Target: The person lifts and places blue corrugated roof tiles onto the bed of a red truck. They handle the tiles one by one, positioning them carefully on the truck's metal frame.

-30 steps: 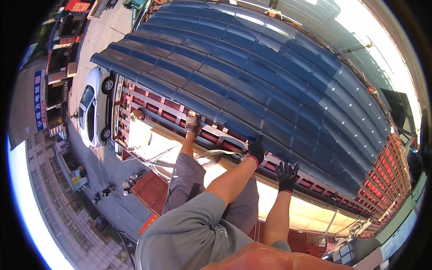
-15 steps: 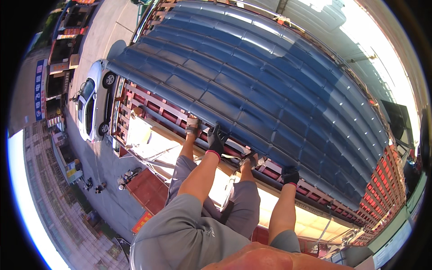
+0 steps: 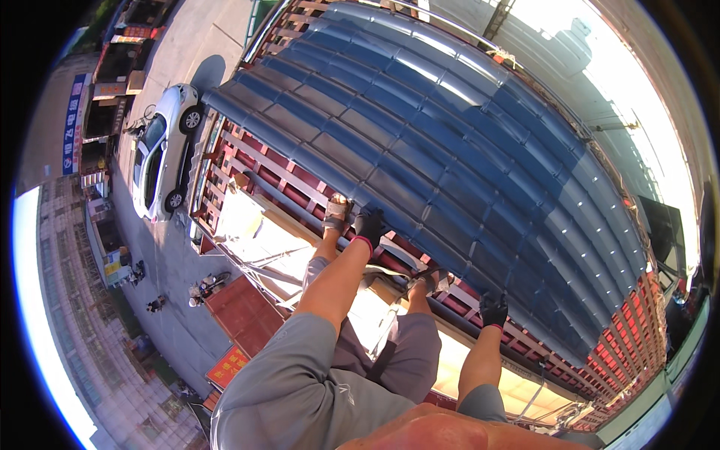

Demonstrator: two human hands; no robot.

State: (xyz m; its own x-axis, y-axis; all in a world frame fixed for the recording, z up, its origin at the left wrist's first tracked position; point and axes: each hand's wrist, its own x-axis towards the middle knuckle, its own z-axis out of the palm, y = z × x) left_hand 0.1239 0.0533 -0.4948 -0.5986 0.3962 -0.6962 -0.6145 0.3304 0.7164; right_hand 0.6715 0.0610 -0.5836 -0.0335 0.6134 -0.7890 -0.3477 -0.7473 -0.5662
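A large dark blue roofing sheet (image 3: 420, 150), ribbed in a tile pattern, lies across a red slatted frame below me. My left hand (image 3: 370, 226), in a black glove, is closed at the near edge of the sheet, its fingertips partly hidden there. Further right along the same edge, my right hand (image 3: 493, 309) wears a matching glove. Its fingers show apart, close against the sheet's rim. My sandalled feet stand beside the hands, the left sandal (image 3: 337, 211) and the right sandal (image 3: 433, 280) close to the frame's slats.
Red slats (image 3: 637, 322) of the frame show past the sheet's right end. Pale, sunlit boards (image 3: 487, 360) run below my feet, with loose straps across them. A white car (image 3: 161, 150) is parked on the ground beyond the left end. Red panels (image 3: 251, 319) stand lower left.
The view has shifted, so the sheet, feet and frame sit differently in the picture. My right hand's fingers have parted from a closed shape. My left hand stays at the near edge.
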